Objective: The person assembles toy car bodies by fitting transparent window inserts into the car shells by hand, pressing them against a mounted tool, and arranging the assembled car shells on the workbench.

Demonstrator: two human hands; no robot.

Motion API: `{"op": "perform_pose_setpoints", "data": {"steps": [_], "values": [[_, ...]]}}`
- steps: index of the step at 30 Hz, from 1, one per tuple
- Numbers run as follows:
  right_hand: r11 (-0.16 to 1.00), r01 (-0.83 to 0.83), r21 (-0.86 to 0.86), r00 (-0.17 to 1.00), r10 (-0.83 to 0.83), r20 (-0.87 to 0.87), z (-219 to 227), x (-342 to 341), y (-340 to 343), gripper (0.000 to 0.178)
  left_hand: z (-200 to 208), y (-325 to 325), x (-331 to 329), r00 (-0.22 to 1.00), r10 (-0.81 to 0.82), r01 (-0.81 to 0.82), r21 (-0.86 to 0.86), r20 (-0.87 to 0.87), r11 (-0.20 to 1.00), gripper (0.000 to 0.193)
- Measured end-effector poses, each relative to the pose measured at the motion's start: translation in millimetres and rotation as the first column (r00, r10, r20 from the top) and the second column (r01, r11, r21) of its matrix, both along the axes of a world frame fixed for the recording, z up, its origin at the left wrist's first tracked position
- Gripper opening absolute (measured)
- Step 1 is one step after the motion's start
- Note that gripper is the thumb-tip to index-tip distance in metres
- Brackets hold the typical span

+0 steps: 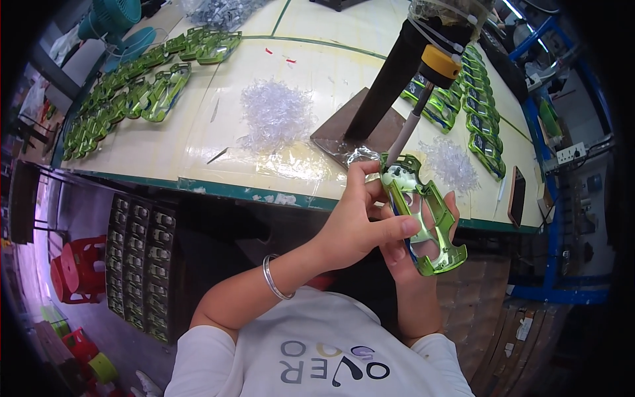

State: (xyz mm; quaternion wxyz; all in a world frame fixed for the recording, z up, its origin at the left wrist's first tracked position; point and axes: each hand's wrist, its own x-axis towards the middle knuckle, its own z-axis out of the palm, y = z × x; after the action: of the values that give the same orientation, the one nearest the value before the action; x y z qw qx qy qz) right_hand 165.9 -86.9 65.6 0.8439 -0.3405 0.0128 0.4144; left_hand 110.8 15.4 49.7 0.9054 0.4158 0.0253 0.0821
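The glossy, lime-green plastic shell shaped like a toy car body (438, 210) is held up in front of the counter's near edge, its hollow side facing the wearer and its long axis slanting down to the right. It looks light and fairly stiff, with thin walls and cut-out openings; the shiny outside is probably slippery and easily scratched, and the narrow struts could crack if squeezed hard. The sturdier side walls seem the best place to grip, clear of the openings.

The left hand (360, 225) grasps the shell's left wall, thumb laid along the near side and fingers curled around the upper part. The right hand (401, 266) supports it from behind and below, its fingers wrapped round to the right wall; both hands are closed on the shell.

At the shell's upper end is the grey shaft of a hanging driver tool (405, 132) with a yellow collar (441, 66); whether its tip touches is unclear. Beside it a black post (376, 89) rises from a dark square base plate (327, 135) on the cream-coloured, green-edged counter (357, 51). Loose heaps of clear plastic slivers lie left (274, 116) and right (452, 164). Farther out, more green shells stand in rows on the left (165, 92) and right (486, 151).
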Motion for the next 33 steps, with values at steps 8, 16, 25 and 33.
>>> {"op": "perform_pose_setpoints", "data": {"steps": [8, 16, 25, 33], "values": [[0.996, -0.090, 0.016, 0.996, 0.090, -0.005, -20.0, 11.7, -2.5, 0.053, -20.6, -3.2, -2.2, 0.995, 0.101, -0.100, 0.092, -0.003, 0.991, 0.083], [0.933, -0.232, 0.274, 0.923, 0.300, -0.240, -29.9, 28.1, 1.2, 0.054, -31.8, -8.4, -23.9, 0.967, 0.210, -0.248, 0.329, 0.148, 0.911, 0.096], [0.797, -0.321, 0.511, 0.844, 0.486, -0.227, -29.0, 37.3, -2.1, 0.062, -17.8, -6.8, -32.8, 0.966, 0.133, -0.226, 0.481, 0.220, 0.847, 0.102], [0.793, -0.343, 0.504, 0.820, 0.514, -0.251, -20.3, 38.1, -3.3, 0.065, -12.8, -6.4, -33.3, 0.964, 0.085, -0.206, 0.500, 0.254, 0.841, 0.106]]}}
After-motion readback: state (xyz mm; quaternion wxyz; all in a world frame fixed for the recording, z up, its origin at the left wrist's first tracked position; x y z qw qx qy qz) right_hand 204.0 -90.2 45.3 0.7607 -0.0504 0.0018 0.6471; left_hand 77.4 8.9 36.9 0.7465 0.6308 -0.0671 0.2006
